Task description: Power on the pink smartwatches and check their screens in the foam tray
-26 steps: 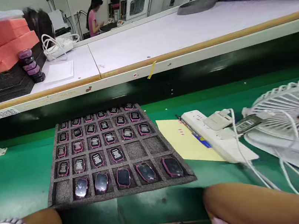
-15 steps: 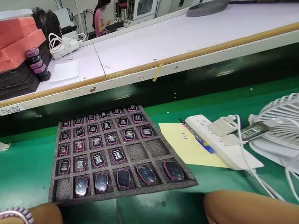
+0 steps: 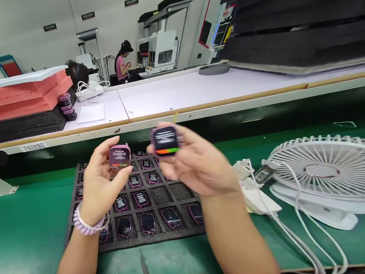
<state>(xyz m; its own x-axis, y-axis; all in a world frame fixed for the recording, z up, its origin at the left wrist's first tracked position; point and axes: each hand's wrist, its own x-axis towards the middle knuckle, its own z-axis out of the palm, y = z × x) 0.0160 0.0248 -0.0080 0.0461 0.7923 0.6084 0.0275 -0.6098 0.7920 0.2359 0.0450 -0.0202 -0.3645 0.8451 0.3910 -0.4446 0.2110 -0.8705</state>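
My left hand (image 3: 101, 181) grips a smartwatch (image 3: 119, 156) without a strap, in a pinkish-purple case, its screen lit with small text. Held up level with it, my right hand (image 3: 196, 162) is closed on a second smartwatch (image 3: 165, 140) of the same kind; this screen shows white text over an orange and green band. The two watches are apart. Below the hands lies a dark grey foam tray (image 3: 133, 242) with rows of square compartments. Most visible ones hold similar watches; those in the front row have dark screens. My forearms and hands cover parts of the tray.
To the right are a white power strip (image 3: 260, 198) with cables and a white fan (image 3: 321, 171). A shelf (image 3: 163, 98) behind carries red foam (image 3: 8, 99), a stack of watches (image 3: 67, 107) and black trays (image 3: 302, 23). A co-worker (image 3: 122, 66) sits beyond.
Both hands have come up over the tray from the bottom of the view, each now with a smartwatch. The view has tilted upward, showing more of the room.
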